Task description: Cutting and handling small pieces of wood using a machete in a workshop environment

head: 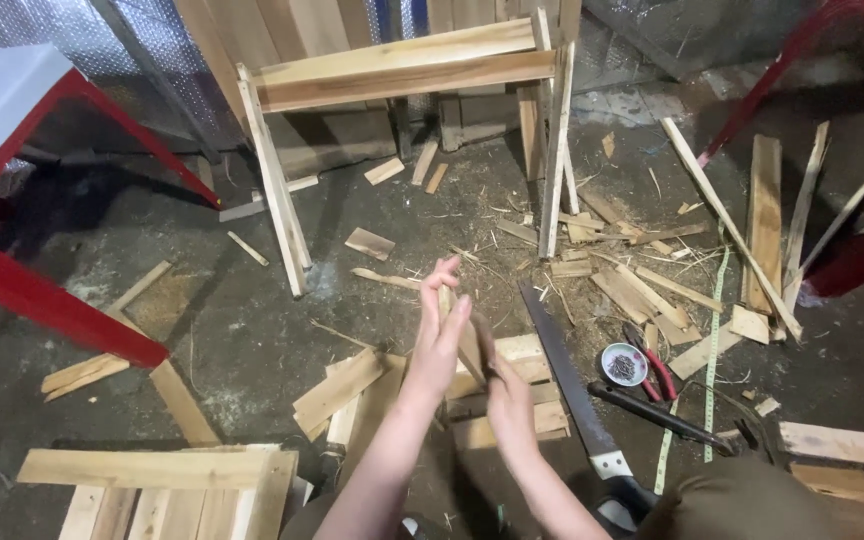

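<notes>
My left hand (439, 338) is raised over the floor, palm and stretched fingers pressed against a short pale wood strip (469, 350) that stands nearly upright. My right hand (508, 398) grips the lower end of the same strip from the right. Most of the strip is hidden between the two hands. Below them lies a loose heap of cut boards (352, 385) on the dark concrete floor.
A hand saw (567, 372) lies just right of the hands. Beyond it are a small dish of nails (624, 364), red-handled pliers (660, 372), a black tool (657, 414) and a green tape measure (715, 330). A wooden frame (402, 70) stands ahead. Red stool (22, 280) left, stacked planks (152, 470) near left.
</notes>
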